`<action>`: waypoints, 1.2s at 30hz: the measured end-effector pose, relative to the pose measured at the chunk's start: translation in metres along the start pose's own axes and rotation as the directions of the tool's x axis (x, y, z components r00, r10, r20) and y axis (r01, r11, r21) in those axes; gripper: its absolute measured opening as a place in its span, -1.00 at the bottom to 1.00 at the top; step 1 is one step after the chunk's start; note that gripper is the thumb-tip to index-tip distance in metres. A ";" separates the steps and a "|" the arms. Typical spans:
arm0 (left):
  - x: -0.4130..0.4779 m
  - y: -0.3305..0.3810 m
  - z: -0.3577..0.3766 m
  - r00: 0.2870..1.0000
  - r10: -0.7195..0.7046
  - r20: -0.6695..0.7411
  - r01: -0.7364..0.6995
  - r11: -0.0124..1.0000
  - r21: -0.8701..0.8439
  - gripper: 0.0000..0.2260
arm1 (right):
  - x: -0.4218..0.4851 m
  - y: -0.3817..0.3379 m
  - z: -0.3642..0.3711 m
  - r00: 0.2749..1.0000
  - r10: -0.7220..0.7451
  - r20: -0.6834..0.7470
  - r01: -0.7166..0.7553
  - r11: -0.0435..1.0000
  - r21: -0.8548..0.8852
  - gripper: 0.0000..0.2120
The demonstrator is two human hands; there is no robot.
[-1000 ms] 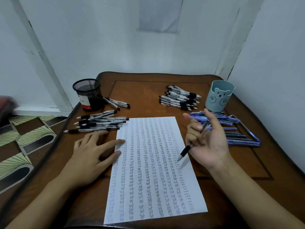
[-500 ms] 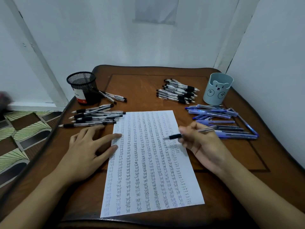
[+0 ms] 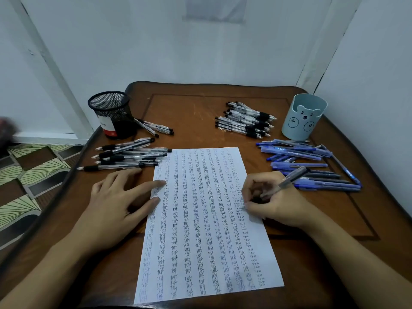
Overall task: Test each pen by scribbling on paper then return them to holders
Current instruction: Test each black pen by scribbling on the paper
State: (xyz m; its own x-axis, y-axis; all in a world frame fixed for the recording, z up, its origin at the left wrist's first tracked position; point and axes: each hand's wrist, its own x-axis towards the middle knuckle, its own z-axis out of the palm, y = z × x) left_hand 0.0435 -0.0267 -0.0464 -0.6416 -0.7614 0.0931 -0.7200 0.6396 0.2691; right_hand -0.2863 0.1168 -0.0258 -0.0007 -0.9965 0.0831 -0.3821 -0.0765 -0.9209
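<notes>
Head camera showed the black mesh holder [image 3: 111, 117] at the far left corner of the table [image 3: 194, 121]. The left hand [image 3: 118, 204] lay flat with straight fingers on the left edge of the paper [image 3: 205, 230]. The right hand [image 3: 274, 201] gripped a pen [image 3: 292, 176], its tip on the paper's right edge. The blue bear holder [image 3: 303, 117] stood at the far right corner.

A glossy, scratched wooden table [image 3: 189, 121] is overlaid by a matt paper sheet [image 3: 205, 219]. At ten o'clock a black metal mesh holder [image 3: 110, 112] is seen; at two o'clock, a smooth pale-blue plastic holder [image 3: 301, 121].
</notes>
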 end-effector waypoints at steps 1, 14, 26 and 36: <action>0.000 0.000 0.000 1.000 -0.003 -0.002 0.003 1.000 -0.001 -0.61 | -0.001 0.000 -0.002 1.000 0.003 0.008 -0.003 1.000 -0.012 -0.85; 0.001 -0.001 0.001 1.000 -0.006 0.009 0.006 1.000 -0.004 -0.61 | 0.001 0.005 -0.008 0.997 0.057 0.047 -0.055 0.997 -0.045 -0.70; 0.001 0.000 0.000 1.000 -0.016 0.027 0.016 1.000 -0.006 -0.57 | -0.004 0.007 -0.003 1.000 -0.006 0.014 0.007 0.996 -0.088 -0.74; 0.000 0.001 -0.001 0.999 -0.019 0.032 0.019 1.000 0.009 -0.50 | -0.002 0.007 -0.002 1.000 -0.002 0.014 0.003 0.999 -0.034 -0.73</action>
State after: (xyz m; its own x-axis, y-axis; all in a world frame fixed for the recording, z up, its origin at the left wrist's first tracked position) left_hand 0.0431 -0.0260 -0.0450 -0.6358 -0.7698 0.0570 -0.7345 0.6260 0.2621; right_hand -0.2910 0.1184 -0.0321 0.0127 -0.9967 0.0800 -0.4138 -0.0780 -0.9070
